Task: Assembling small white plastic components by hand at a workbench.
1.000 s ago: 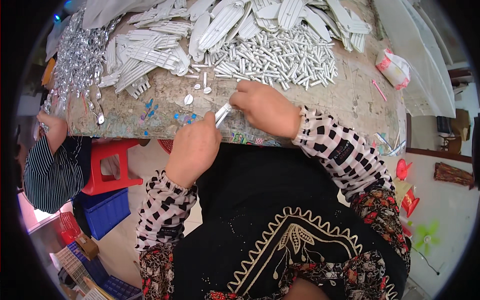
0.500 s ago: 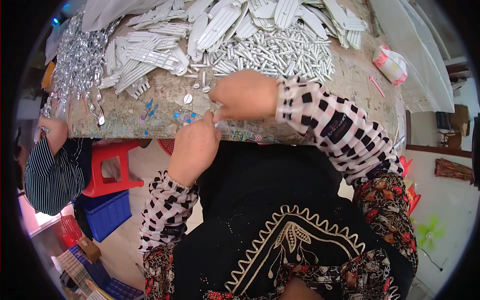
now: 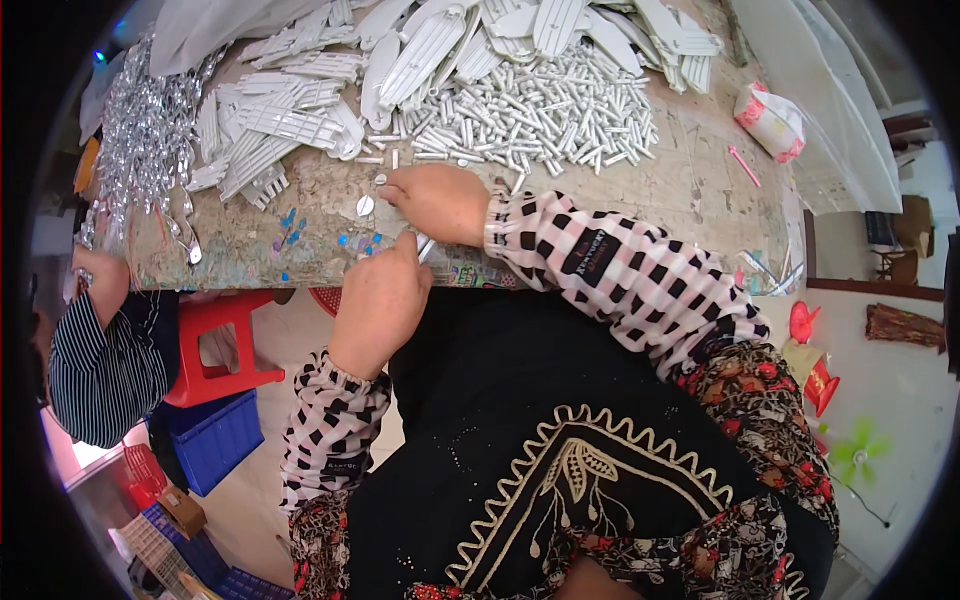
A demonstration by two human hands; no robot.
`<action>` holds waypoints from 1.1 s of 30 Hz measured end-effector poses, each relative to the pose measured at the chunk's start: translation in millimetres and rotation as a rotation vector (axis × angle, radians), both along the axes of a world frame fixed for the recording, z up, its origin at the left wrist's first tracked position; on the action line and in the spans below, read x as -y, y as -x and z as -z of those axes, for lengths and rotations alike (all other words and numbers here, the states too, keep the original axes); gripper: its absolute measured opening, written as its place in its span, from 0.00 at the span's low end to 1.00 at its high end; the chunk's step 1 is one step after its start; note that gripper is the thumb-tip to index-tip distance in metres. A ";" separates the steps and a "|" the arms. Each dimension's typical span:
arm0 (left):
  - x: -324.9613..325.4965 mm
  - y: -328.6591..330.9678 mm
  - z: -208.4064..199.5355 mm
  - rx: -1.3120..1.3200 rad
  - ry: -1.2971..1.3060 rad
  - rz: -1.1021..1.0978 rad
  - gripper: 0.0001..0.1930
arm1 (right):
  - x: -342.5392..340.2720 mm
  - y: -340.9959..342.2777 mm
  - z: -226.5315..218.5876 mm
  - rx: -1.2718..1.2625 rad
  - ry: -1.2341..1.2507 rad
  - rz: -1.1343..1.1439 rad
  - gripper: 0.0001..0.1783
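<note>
My left hand (image 3: 385, 298) sits at the near edge of the worn table (image 3: 680, 190), its fingers closed on a small silvery-white piece (image 3: 427, 247) that pokes out at the fingertips. My right hand (image 3: 438, 200) lies on the tabletop just beyond it, fingertips reaching left and touching small white parts (image 3: 378, 180) close to a little white oval piece (image 3: 365, 206). Whether the right hand has pinched one of them is hidden by the fingers. A heap of short white rods (image 3: 530, 115) lies behind the right hand.
Flat white ribbed plastic blades (image 3: 290, 125) are piled at the back left and along the far edge. Shiny silver pieces (image 3: 140, 140) cover the left end. A pink-and-white packet (image 3: 770, 120) lies at right. Another person's striped sleeve (image 3: 105, 360), a red stool (image 3: 225, 340) and a blue crate (image 3: 215, 440) are at left.
My right hand has moved left and away across the table, from the edge near my left hand to the small loose parts. My left hand has stayed at the table edge.
</note>
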State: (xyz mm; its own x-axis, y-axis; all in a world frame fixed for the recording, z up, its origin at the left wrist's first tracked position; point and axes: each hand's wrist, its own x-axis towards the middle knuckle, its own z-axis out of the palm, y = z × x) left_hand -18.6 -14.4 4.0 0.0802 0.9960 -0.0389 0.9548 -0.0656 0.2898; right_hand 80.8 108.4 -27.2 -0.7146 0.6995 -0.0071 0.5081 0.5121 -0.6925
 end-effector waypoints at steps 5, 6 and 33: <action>2.6 1.6 -0.5 -0.004 -0.010 0.008 0.10 | 5.3 -12.0 -18.2 -0.151 0.063 0.082 0.24; 3.8 5.9 1.1 0.055 -0.003 -0.035 0.10 | 8.3 -18.1 -24.3 -0.311 0.096 0.173 0.26; -50.6 -129.1 28.3 1.622 0.801 0.020 0.26 | 107.6 -405.3 -44.9 0.588 -0.380 0.871 0.11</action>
